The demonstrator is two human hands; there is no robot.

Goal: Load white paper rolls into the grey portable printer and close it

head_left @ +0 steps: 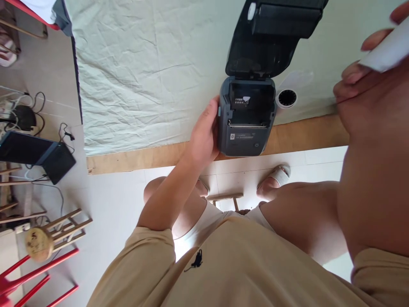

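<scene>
A dark grey portable label printer is at the table's front edge, its black lid swung up and its roll compartment exposed. My left hand is closed round the printer's left side, with the thumb along the side wall. A small white roll with a dark core stands just right of the printer, a translucent strip behind it. Near the right edge my right hand is closed on a piece of white paper, partly out of view; whether it is a sheet or a roll I cannot tell.
A pale green cloth covers the table, with a bare wooden edge in front. On the floor at the left are a wooden stool, a red stool, cables and a dark flat device. My legs are below the table edge.
</scene>
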